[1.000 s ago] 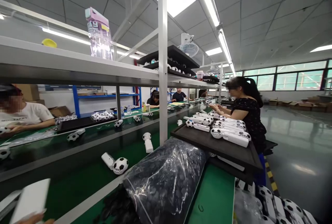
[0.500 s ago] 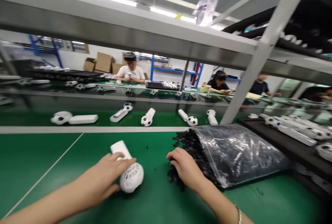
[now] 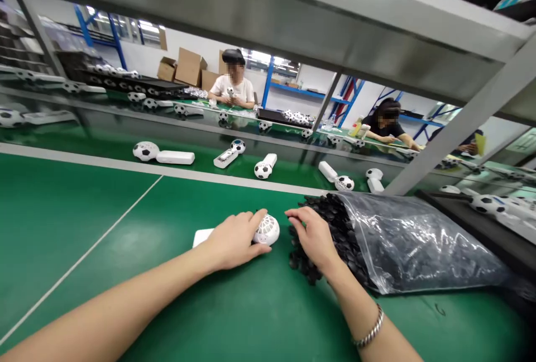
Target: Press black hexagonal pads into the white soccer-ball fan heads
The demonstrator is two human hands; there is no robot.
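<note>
My left hand [image 3: 235, 240] is wrapped over a white handheld fan [image 3: 267, 230] lying on the green work surface. Its round, slotted head shows beyond my thumb and fingers, and the end of its handle sticks out on the left. My right hand [image 3: 313, 236] is closed in a pinch, with a small dark bit showing at its fingertips. Beside and below that hand spreads a pile of small black plastic parts [image 3: 335, 211], spilling from the mouth of a clear plastic bag [image 3: 419, 244].
Several football-patterned fans [image 3: 175, 157] lie on the belt beyond the pale edge strip [image 3: 188, 173]. A slanted metal post [image 3: 456, 122] and black tray [image 3: 444, 205] stand right. A shelf beam [image 3: 293, 21] crosses overhead. Co-workers sit across the line.
My left hand has shifted the fan right and turned it, its head now nearer the black parts. My right hand has closed into a pinch at the pile's edge. The camera view has tilted.
</note>
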